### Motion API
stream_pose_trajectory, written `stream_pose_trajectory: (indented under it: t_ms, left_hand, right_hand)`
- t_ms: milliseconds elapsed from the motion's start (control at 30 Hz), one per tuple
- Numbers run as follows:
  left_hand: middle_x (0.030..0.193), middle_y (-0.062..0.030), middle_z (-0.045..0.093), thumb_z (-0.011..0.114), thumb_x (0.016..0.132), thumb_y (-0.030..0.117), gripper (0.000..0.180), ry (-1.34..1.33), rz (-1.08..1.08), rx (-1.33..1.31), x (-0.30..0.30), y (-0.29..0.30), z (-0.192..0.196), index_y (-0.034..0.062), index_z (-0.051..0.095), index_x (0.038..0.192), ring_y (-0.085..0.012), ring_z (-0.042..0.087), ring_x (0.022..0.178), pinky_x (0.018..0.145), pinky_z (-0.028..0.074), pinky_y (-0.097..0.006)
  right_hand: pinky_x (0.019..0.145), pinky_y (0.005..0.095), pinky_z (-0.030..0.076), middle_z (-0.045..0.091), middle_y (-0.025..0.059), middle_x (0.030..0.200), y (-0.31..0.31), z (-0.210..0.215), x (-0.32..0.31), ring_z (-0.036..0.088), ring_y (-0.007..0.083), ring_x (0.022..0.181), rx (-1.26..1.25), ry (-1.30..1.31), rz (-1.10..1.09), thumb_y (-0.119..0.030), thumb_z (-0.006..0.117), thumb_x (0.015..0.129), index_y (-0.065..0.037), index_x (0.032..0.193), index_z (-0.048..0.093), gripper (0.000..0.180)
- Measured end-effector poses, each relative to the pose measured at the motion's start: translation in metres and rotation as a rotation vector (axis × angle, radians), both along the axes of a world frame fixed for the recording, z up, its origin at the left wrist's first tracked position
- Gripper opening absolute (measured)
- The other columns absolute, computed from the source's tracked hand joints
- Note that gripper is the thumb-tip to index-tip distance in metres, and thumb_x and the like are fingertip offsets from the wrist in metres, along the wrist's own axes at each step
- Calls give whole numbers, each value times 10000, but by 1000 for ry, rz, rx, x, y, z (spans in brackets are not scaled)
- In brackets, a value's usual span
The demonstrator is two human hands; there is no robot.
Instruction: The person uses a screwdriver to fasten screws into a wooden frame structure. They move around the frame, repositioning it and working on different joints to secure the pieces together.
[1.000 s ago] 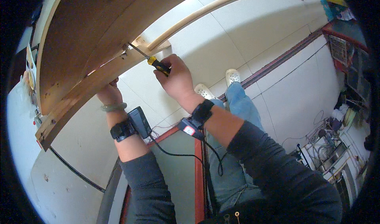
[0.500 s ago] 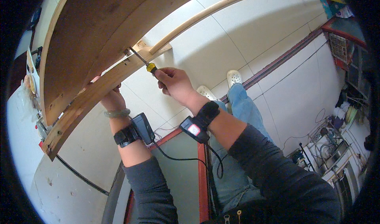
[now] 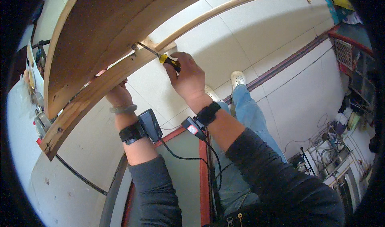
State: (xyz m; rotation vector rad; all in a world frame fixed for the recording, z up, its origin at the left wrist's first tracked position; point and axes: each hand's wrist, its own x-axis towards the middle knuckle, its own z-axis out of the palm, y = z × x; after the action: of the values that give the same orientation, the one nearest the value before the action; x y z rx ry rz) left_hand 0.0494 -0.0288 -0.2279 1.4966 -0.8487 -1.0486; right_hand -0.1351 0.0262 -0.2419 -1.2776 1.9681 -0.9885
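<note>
- I take this for a home; which room, I can't tell.
- I see large pale floor tiles (image 3: 196, 36) on the far side.
- Far right, a red-edged cabinet (image 3: 354, 35).
- Right, jumbled household clutter (image 3: 335, 155).
- Casual pale clogs (image 3: 238, 78) fit too.

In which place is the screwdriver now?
In the head view, above and left of centre, the screwdriver is in the right hand, near the wooden beam.
</note>
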Motion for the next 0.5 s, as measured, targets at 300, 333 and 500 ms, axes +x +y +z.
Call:
stream_pose_trajectory:
  t_ms: [300,333,500]
  left_hand:
    - [729,-26,520,446,913,277,203,0,-17,8,1,0,1,89,466,987,-112,477,575,488,385,-235]
    - [698,-24,507,433,919,252,180,-15,4,28,1,-1,1,91,453,997,-99,475,549,471,379,-219]
    - [744,-27,523,459,907,284,206,19,0,34,1,1,-1,85,477,955,-124,473,598,502,374,-238]
  right_hand:
    - [534,359,454,600,85,662,-8,7,-5,590,252,605,404,-560,159,-376,521,857,-88,911,578,299]
    - [489,346,434,587,59,617,-9,5,-7,576,217,546,457,-706,165,-390,510,865,-101,904,581,301]
    - [415,199,195,337,-77,495,-2,-3,1,290,41,388,892,-2616,82,-484,417,895,-136,919,561,377]
